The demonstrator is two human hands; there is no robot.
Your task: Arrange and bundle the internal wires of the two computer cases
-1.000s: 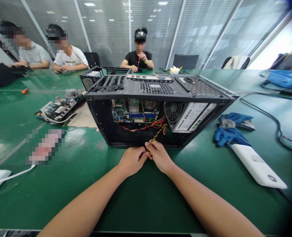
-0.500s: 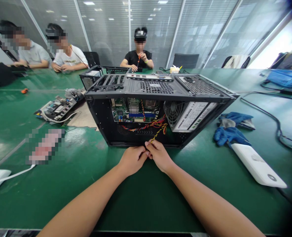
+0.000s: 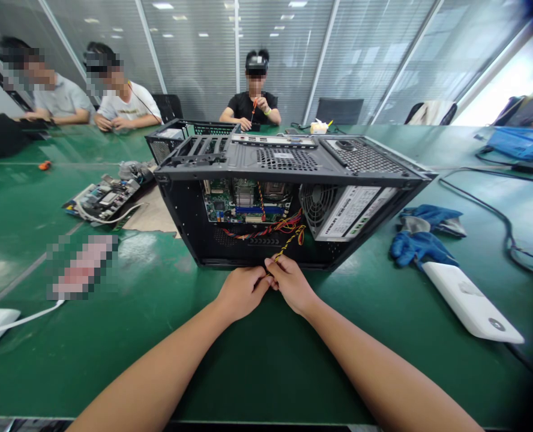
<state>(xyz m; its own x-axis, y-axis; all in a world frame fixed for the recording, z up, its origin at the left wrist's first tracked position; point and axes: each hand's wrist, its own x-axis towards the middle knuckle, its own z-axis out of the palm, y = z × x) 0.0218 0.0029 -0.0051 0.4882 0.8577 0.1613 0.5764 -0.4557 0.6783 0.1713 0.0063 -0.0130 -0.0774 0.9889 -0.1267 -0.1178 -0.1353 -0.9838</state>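
Note:
Both my left hand (image 3: 245,292) and my right hand (image 3: 291,284) meet at the near edge of a black computer case (image 3: 248,161). Their fingers are pinched together around a twisted yellow-and-black cable (image 3: 288,244); its end is hidden inside my fingers. That cable runs from a bundle of red, orange and black wires (image 3: 266,229) inside the case. The open side faces me and shows a green motherboard (image 3: 221,210) with blue slots. At the upper right inside sits a power supply (image 3: 356,210) with a fan and a white label.
Blue gloves (image 3: 422,243) and a white power bank (image 3: 469,300) lie right of the case. On the left are a loose circuit board (image 3: 107,198), a pixelated phone-shaped object (image 3: 86,267) and an orange item (image 3: 45,165). Another metal case (image 3: 170,144) stands behind. Several people sit across the table.

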